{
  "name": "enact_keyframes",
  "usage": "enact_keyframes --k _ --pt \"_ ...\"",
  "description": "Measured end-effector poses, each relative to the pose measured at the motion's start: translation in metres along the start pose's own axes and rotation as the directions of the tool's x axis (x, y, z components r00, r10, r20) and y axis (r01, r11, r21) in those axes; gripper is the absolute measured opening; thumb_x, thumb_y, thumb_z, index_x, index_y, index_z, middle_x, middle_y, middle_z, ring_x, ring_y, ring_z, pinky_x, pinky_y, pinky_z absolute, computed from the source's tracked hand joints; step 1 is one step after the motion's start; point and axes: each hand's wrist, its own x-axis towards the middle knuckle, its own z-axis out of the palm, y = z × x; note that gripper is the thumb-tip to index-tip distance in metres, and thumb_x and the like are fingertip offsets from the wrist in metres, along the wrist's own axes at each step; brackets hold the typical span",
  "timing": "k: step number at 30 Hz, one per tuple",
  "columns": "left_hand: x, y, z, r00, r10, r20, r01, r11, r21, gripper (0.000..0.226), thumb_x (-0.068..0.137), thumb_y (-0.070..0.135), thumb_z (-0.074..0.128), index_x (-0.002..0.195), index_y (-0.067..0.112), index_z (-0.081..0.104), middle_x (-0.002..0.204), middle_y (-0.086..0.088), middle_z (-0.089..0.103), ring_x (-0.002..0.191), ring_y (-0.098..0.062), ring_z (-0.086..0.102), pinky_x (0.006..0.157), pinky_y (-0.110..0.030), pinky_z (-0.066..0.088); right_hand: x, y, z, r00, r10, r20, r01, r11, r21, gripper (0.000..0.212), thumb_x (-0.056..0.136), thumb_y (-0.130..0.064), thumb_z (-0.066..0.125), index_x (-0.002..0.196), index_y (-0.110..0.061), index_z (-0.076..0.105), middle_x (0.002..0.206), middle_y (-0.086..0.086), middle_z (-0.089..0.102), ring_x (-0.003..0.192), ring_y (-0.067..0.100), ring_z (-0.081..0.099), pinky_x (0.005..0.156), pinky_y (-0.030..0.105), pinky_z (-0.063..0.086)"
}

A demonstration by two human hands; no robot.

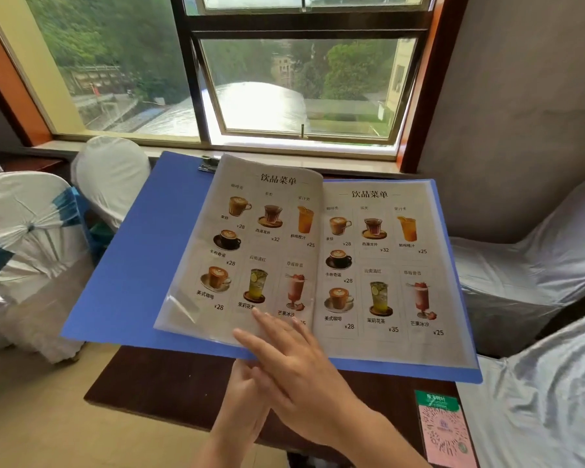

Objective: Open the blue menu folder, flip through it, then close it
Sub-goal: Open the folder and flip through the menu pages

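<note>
The blue menu folder (pixel 139 265) lies open on a dark wooden table (pixel 169 383), its left cover hanging past the table's left side. A plastic-sleeved drinks page (pixel 250 231) arches up over the left half, and a matching page (pixel 385 265) lies flat on the right. My right hand (pixel 291 363) rests with fingers spread on the bottom of the raised page near the spine. My left hand (pixel 245 393) sits under it at the folder's front edge, mostly covered, so its grip is hidden.
A pink and green QR card (pixel 443 430) lies at the table's front right. White-covered chairs (pixel 31 231) stand to the left, and a cloth-draped seat (pixel 537 271) is on the right. A metal clip (pixel 208 163) tops the folder by the window sill (pixel 284 153).
</note>
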Motion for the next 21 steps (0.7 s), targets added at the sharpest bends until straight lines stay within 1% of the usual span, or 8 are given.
enact_keyframes --k 3,5,7,9,11,13,15,21 --pt "0.006 0.005 -0.004 0.999 -0.014 0.049 0.025 0.968 -0.250 0.042 0.075 -0.003 0.057 0.112 0.016 0.064 0.106 -0.014 0.073 0.095 -0.026 0.070 0.069 -0.032 0.059 -0.014 0.015 -0.032 0.960 0.054 -0.274 -0.028 0.995 0.100 0.046 0.091 -0.034 0.035 0.138 -0.038 0.032 0.152 -0.009 0.027 0.139 0.004 0.021 0.111 0.030 0.026" --pt "0.007 0.007 -0.009 1.000 -0.002 0.022 0.008 0.958 -0.287 0.048 0.072 -0.009 0.057 0.113 0.015 0.061 0.108 -0.013 0.072 0.099 -0.028 0.068 0.069 -0.035 0.059 -0.025 0.037 -0.058 0.822 0.135 -0.553 -0.151 0.988 0.016 0.044 0.089 -0.028 0.043 0.133 -0.027 0.042 0.144 -0.002 0.040 0.132 0.009 0.036 0.104 0.032 0.035" --pt "0.009 0.009 -0.014 1.000 -0.012 0.002 0.012 0.952 -0.306 0.049 0.071 -0.009 0.057 0.114 0.015 0.058 0.108 -0.012 0.073 0.099 -0.028 0.068 0.068 -0.036 0.059 -0.038 0.067 -0.084 0.666 0.254 -0.701 -0.382 0.924 -0.029 0.046 0.087 -0.020 0.057 0.131 -0.019 0.047 0.141 0.011 0.044 0.129 0.026 0.040 0.103 0.043 0.038" --pt "0.008 0.008 -0.017 1.000 -0.002 -0.013 -0.002 0.952 -0.306 0.051 0.072 -0.010 0.056 0.116 0.017 0.056 0.108 -0.010 0.073 0.101 -0.027 0.068 0.069 -0.036 0.059 -0.054 0.095 -0.102 0.576 0.544 -0.610 -0.567 0.804 0.182 0.062 0.084 -0.012 0.065 0.138 -0.025 0.037 0.144 0.017 0.039 0.128 0.034 0.041 0.097 0.055 0.044" --pt "0.010 0.010 -0.018 1.000 -0.002 -0.008 -0.001 0.950 -0.312 0.053 0.074 -0.010 0.055 0.118 0.019 0.056 0.113 -0.010 0.071 0.105 -0.027 0.066 0.070 -0.036 0.059 -0.067 0.112 -0.112 0.576 0.748 -0.330 -0.550 0.653 0.520 0.072 0.085 -0.011 0.065 0.142 -0.032 0.026 0.139 0.010 0.047 0.119 0.029 0.053 0.087 0.055 0.052" --pt "0.011 0.011 -0.019 1.000 -0.001 0.001 0.001 0.947 -0.322 0.055 0.073 -0.011 0.054 0.119 0.019 0.056 0.114 -0.010 0.070 0.106 -0.027 0.065 0.071 -0.036 0.059 -0.076 0.123 -0.114 0.626 0.762 -0.164 -0.471 0.538 0.699 0.068 0.085 -0.008 0.064 0.141 -0.030 0.032 0.115 0.001 0.069 0.098 0.022 0.068 0.073 0.047 0.060" --pt "0.013 0.011 -0.021 1.000 -0.011 -0.001 0.010 0.950 -0.313 0.054 0.073 -0.010 0.054 0.118 0.020 0.057 0.112 -0.009 0.071 0.105 -0.027 0.066 0.070 -0.036 0.059 -0.079 0.128 -0.112 0.665 0.738 -0.114 -0.418 0.494 0.763 0.060 0.083 -0.006 0.063 0.134 -0.030 0.042 0.093 -0.004 0.076 0.088 0.018 0.072 0.062 0.039 0.061" --pt "0.014 0.009 -0.026 1.000 -0.004 0.021 0.010 0.961 -0.278 0.056 0.075 -0.010 0.052 0.119 0.025 0.057 0.116 -0.007 0.069 0.107 -0.026 0.065 0.072 -0.038 0.059 -0.084 0.128 -0.107 0.700 0.700 -0.142 -0.344 0.505 0.791 0.053 0.076 -0.013 0.066 0.116 -0.043 0.049 0.092 -0.007 0.076 0.088 0.019 0.072 0.058 0.036 0.061"
